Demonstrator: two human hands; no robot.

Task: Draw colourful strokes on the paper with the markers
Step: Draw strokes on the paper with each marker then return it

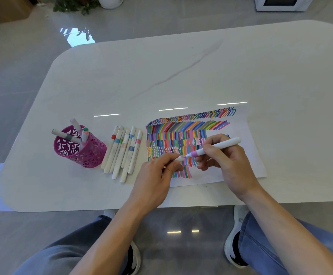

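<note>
Pink-banded white marker (pixel 215 148), gripped by the right hand (pixel 229 163), points left at the small white cap (pixel 179 158) pinched by the left hand (pixel 155 177), almost touching.

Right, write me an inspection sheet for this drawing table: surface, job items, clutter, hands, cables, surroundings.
Surface: glossy white marble-look table, rounded corners.
Job's things: white paper sheet, largely covered in coloured strokes; white marker with lilac band; small white cap close to its tip; row of loose white markers left of the sheet.
Clutter: magenta perforated cup holding more markers.
Hands: left hand pinches the cap; right hand grips the marker.
Cables: nothing seen.
Surroundings: shiny grey floor, potted plant, white appliance.
</note>
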